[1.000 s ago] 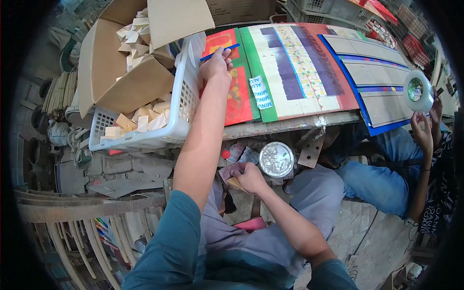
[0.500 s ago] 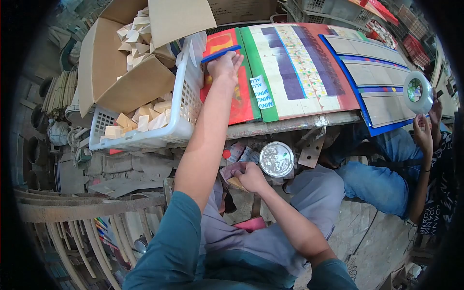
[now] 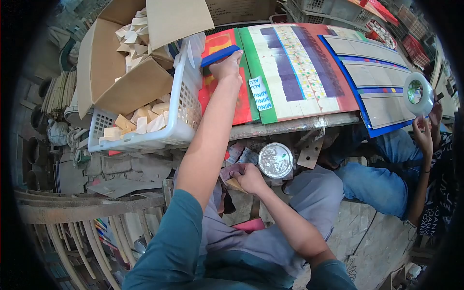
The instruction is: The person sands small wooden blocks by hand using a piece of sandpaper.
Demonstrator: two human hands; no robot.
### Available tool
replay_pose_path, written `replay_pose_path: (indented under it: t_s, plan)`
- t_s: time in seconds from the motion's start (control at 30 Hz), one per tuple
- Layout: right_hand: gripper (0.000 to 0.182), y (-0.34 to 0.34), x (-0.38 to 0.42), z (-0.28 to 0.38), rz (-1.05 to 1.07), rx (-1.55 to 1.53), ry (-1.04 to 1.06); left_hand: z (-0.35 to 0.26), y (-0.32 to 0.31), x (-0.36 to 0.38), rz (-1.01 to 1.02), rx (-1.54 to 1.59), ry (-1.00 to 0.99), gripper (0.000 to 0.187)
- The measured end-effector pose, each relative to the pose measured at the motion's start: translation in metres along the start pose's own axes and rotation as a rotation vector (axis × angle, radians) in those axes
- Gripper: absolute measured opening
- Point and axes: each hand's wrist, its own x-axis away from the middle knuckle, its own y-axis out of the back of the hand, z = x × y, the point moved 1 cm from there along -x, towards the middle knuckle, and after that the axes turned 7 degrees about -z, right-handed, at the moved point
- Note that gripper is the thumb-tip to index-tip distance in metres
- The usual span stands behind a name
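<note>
My left hand (image 3: pixel 227 68) is closed on a flat blue piece (image 3: pixel 218 56) above the red and orange board (image 3: pixel 210 96), beside the white basket. Lower down, between my knees and the table edge, my right hand (image 3: pixel 250 178) pinches a small light wooden piece (image 3: pixel 235 184) together with a dull pinkish sheet (image 3: pixel 225 173). A round metal lid or tin (image 3: pixel 275 160) lies just right of that hand. A green-edged board (image 3: pixel 270 114) with white and purple areas adjoins the red one.
A white basket (image 3: pixel 179 113) with wooden blocks and a cardboard box (image 3: pixel 140 87) stand at the left. At the right, a person's hands (image 3: pixel 424 135) hold a tape roll (image 3: pixel 425 100) near a blue-edged board (image 3: pixel 369 118). Curved wooden bars (image 3: pixel 87 210) are at the lower left.
The blue piece has tilted, so more of its face shows, and my left hand has turned and shifted slightly to the right. My right hand is nearly unmoved.
</note>
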Motion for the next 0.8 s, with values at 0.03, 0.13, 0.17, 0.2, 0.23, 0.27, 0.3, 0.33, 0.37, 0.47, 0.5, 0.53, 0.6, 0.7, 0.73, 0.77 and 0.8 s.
replay_pose_path:
  t_s: [0.03,0.13,0.17,0.2,0.23,0.27,0.3,0.33,0.37,0.47,0.5,0.53,0.6,0.7,0.73,0.77,0.8]
  plan:
    - [0.026,0.001,0.001,0.001,0.002,-0.010,-0.001,0.001,0.000,-0.002,0.004,0.008,0.002,0.046]
    - [0.025,0.003,0.003,0.005,0.001,-0.018,-0.009,0.005,0.003,-0.009,0.036,0.003,0.018,0.050]
    - [0.025,0.003,0.003,0.006,-0.001,-0.015,-0.016,0.006,0.003,-0.011,0.063,-0.010,0.033,0.055]
    - [0.025,0.002,0.002,0.003,-0.001,-0.015,-0.014,0.006,0.003,-0.010,0.064,-0.010,0.032,0.055]
    - [0.025,-0.001,-0.001,-0.002,-0.007,-0.001,-0.016,0.007,0.002,-0.010,0.054,-0.017,0.021,0.054]
    - [0.025,-0.003,-0.002,-0.005,-0.013,0.013,-0.017,0.007,0.002,-0.010,0.044,-0.024,0.010,0.053]
    - [0.025,-0.002,-0.002,-0.004,-0.014,0.013,-0.016,0.007,0.001,-0.010,0.045,-0.024,0.010,0.053]
    - [0.024,-0.001,-0.001,-0.002,-0.011,0.011,-0.019,0.007,0.001,-0.009,0.037,-0.024,0.013,0.052]
    - [0.023,-0.001,0.000,-0.001,-0.008,0.009,-0.023,0.008,0.002,-0.009,0.028,-0.025,0.018,0.050]
    - [0.022,0.000,0.002,0.003,0.031,-0.129,0.007,0.005,0.000,0.002,-0.006,-0.021,-0.021,0.044]
    - [0.022,-0.001,0.001,0.002,0.031,-0.129,0.006,0.005,0.000,0.002,-0.006,-0.021,-0.020,0.044]
    - [0.022,-0.002,0.000,-0.001,0.022,-0.069,-0.014,0.005,0.001,0.001,0.010,-0.022,-0.009,0.044]
    - [0.022,-0.002,0.000,-0.002,0.014,-0.009,-0.034,0.006,0.002,0.001,0.026,-0.024,0.002,0.045]
    - [0.022,-0.003,-0.001,-0.003,0.018,-0.028,-0.003,0.006,0.003,0.000,0.035,-0.023,-0.008,0.045]
    - [0.023,-0.003,-0.002,-0.004,0.011,-0.033,-0.012,0.006,0.002,0.001,0.031,-0.015,-0.002,0.045]
    - [0.024,-0.004,-0.002,-0.004,0.004,-0.037,-0.022,0.005,0.002,0.001,0.026,-0.007,0.004,0.045]
    - [0.024,-0.003,-0.003,-0.004,0.005,-0.036,-0.021,0.005,0.003,0.000,0.026,-0.006,0.003,0.045]
